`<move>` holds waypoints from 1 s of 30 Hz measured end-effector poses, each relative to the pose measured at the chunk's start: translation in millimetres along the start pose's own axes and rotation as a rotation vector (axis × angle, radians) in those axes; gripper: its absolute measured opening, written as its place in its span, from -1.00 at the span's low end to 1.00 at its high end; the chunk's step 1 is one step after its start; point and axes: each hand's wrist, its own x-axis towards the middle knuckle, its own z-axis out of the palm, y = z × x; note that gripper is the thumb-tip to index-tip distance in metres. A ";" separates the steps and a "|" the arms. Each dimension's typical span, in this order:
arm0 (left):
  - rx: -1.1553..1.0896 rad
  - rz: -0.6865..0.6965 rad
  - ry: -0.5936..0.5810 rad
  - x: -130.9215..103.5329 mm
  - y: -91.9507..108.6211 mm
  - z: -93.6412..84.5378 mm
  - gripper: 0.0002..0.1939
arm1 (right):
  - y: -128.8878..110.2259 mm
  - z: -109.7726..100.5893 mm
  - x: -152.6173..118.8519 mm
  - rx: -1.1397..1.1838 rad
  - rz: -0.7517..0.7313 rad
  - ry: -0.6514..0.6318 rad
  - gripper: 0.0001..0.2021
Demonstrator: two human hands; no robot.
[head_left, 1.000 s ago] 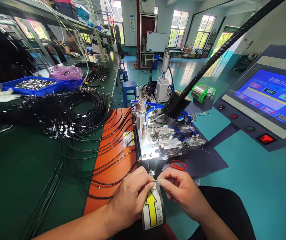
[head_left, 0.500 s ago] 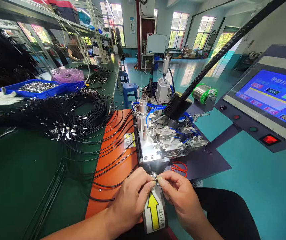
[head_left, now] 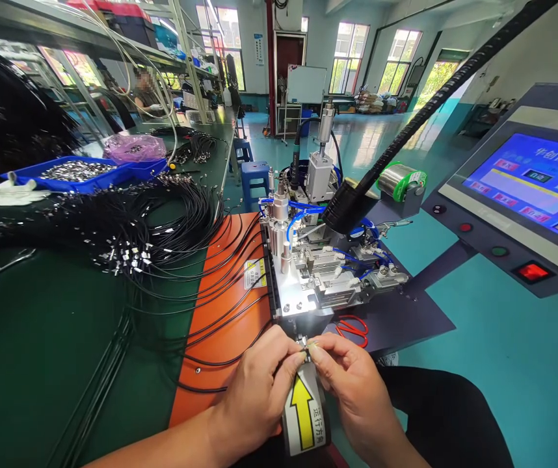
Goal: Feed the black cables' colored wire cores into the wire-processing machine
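My left hand [head_left: 264, 374] and my right hand [head_left: 352, 380] meet in front of the machine, thumbs and forefingers pinched closed. Between their fingertips is a small metal connector [head_left: 307, 349], mostly covered by the fingers. It sits right above the upper end of a feed track carrying a yellow arrow label [head_left: 303, 416]. A black cable [head_left: 205, 390] passes beneath my left wrist; its end is hidden. Just beyond the fingers stands the soldering machine [head_left: 313, 273], lit by a black gooseneck lamp [head_left: 345, 205].
Black cables with metal ends [head_left: 130, 255] lie on the green bench at left, crossing an orange plate [head_left: 227, 312] to the machine. A blue tray [head_left: 71, 185] holds small metal parts. Red-handled scissors [head_left: 352, 330] lie at the machine's right, below a solder spool [head_left: 398, 182] and control panel [head_left: 518, 195].
The view has shifted slightly, so the scene sits a little further right. Both hands keep their pinch at the same spot, with only tiny finger movement.
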 end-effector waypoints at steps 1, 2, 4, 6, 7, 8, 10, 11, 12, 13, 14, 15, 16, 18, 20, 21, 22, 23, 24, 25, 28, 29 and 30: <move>0.001 0.000 0.000 0.1 0.1 0.0 -0.76 | -0.4 0.5 0.1 -0.003 -0.001 0.003 -0.80; 0.002 0.002 0.000 0.2 0.1 0.1 -0.76 | -0.9 1.1 0.0 -0.014 -0.004 0.012 -0.79; 0.007 0.008 0.000 0.3 0.3 0.4 -0.77 | -2.0 2.5 -1.0 -0.064 -0.024 0.038 -0.80; 0.010 0.007 0.003 0.4 0.8 0.5 -0.76 | -1.8 4.2 -2.9 -0.138 -0.070 0.067 -0.80; 0.011 0.004 0.006 0.3 1.2 0.5 -0.76 | -0.9 5.1 -4.0 -0.185 -0.107 0.084 -0.81; 0.013 0.000 0.010 0.2 1.5 0.6 -0.76 | 0.5 6.1 -5.2 -0.242 -0.154 0.105 -0.81; 0.021 -0.003 0.015 -0.3 2.1 0.8 -0.76 | 4.6 8.3 -7.3 -0.384 -0.275 0.148 -0.84; 0.027 0.001 0.015 -0.8 2.2 1.0 -0.76 | 6.8 9.7 -8.1 -0.460 -0.344 0.169 -0.85; 0.035 0.006 0.014 -1.4 2.1 1.2 -0.76 | 8.8 11.1 -8.6 -0.529 -0.409 0.193 -0.86; 0.044 0.011 0.012 -2.1 1.9 1.5 -0.76 | 10.3 12.7 -8.9 -0.585 -0.466 0.217 -0.87; 0.053 0.016 0.011 -2.9 1.6 1.9 -0.75 | 11.3 14.3 -8.9 -0.625 -0.513 0.237 -0.87; 0.063 0.023 0.010 -3.6 1.1 2.3 -0.75 | 11.9 15.7 -8.9 -0.651 -0.544 0.257 -0.87; 0.072 0.033 0.009 -4.2 0.7 2.6 -0.75 | 12.0 17.0 -8.8 -0.668 -0.558 0.277 -0.86; 0.082 0.046 0.004 -4.8 -0.2 3.3 -0.74 | 11.7 18.5 -8.9 -0.690 -0.558 0.301 -0.85; 0.080 0.050 0.002 -4.8 -0.8 3.7 -0.75 | 12.1 18.8 -9.5 -0.706 -0.559 0.319 -0.85; 0.077 0.046 0.002 -4.7 -1.1 3.9 -0.76 | 12.8 18.7 -9.8 -0.714 -0.572 0.327 -0.85; 0.076 0.042 0.004 -4.5 -1.4 4.1 -0.77 | 14.0 18.3 -10.1 -0.724 -0.591 0.334 -0.85; 0.079 0.041 0.007 -4.4 -1.7 4.4 -0.77 | 15.6 17.9 -10.2 -0.736 -0.618 0.338 -0.86; 0.086 0.046 0.009 -4.4 -2.0 4.7 -0.77 | 17.4 17.5 -10.1 -0.750 -0.645 0.345 -0.86; 0.098 0.053 0.012 -4.5 -2.4 5.1 -0.77 | 19.3 17.0 -9.9 -0.767 -0.667 0.350 -0.87; 0.128 0.075 0.021 -5.2 -3.4 6.1 -0.76 | 22.9 15.9 -8.7 -0.814 -0.693 0.345 -0.89; 0.130 0.079 0.026 -5.4 -3.6 6.2 -0.76 | 22.7 15.3 -8.5 -0.822 -0.695 0.337 -0.89; 0.127 0.079 0.028 -5.7 -3.6 6.1 -0.76 | 21.6 14.5 -8.5 -0.823 -0.691 0.325 -0.89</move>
